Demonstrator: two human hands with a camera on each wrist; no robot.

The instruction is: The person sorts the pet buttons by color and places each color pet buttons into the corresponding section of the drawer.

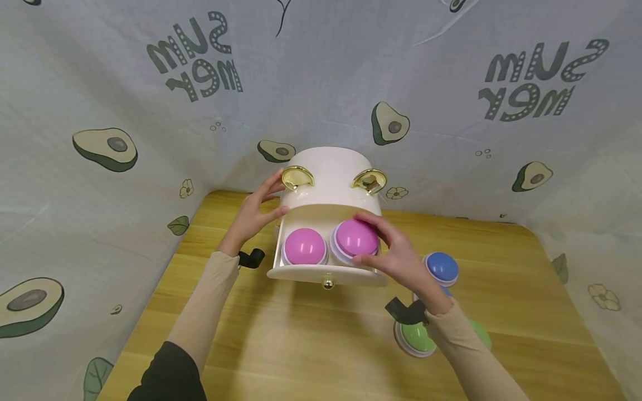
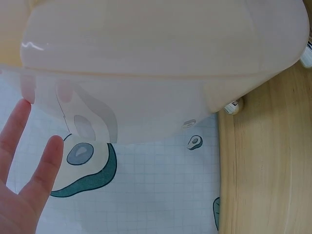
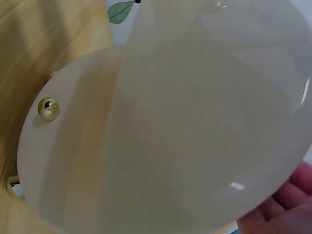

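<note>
In the middle of the frame a white box (image 1: 328, 167) stands on a wooden counter (image 1: 301, 345), its drawer (image 1: 301, 273) pulled out toward the bottom edge, which leaves the inside within reach from above. The left hand (image 1: 252, 218) is at the box's left side, fingers extended and spread, grasping nothing; this looks like steadying. The right hand (image 1: 401, 253) has its fingers curled around the right pink dome (image 1: 357, 236), thumb on the near side and fingers on the far side, likely because the rounded top gives little else to hold. That dome sits slightly tilted at the drawer's right; the left pink dome (image 1: 305, 246) rests beside it. Counted, there are two pink domes, both in the drawer, plus two blue domes (image 1: 442, 266) and two green domes (image 1: 418, 337) at the lower right, one of each partly hidden by the right arm; they seem set aside there by colour. The box has two gold ears (image 1: 298, 177) and the drawer one gold knob (image 1: 328, 283).
</note>
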